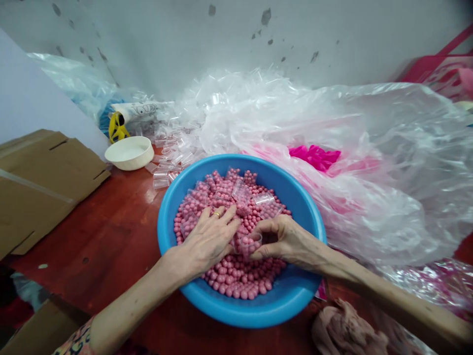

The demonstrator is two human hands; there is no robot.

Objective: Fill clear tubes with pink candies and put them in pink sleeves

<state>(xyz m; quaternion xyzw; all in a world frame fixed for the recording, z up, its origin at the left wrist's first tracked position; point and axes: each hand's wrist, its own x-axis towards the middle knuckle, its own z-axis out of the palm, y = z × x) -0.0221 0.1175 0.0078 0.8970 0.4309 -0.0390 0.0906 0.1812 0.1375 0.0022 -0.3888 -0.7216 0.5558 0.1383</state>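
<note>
A blue basin holds many loose pink beads. Small clear plastic cups, several with beads inside, lie on top of them towards the back, among them a clear cup on its side. My right hand pinches the rim of a clear cup filled with pink beads between thumb and fingers. My left hand, with a ring on one finger, rests over the beads and cups just left of that cup. Its fingers stretch forward; the thumb is partly hidden.
Empty clear cups are heaped behind the basin. A white round dish and a cardboard box stand left on the red table. Clear plastic sheeting covers the right, around bright pink pieces. A crumpled cloth lies front right.
</note>
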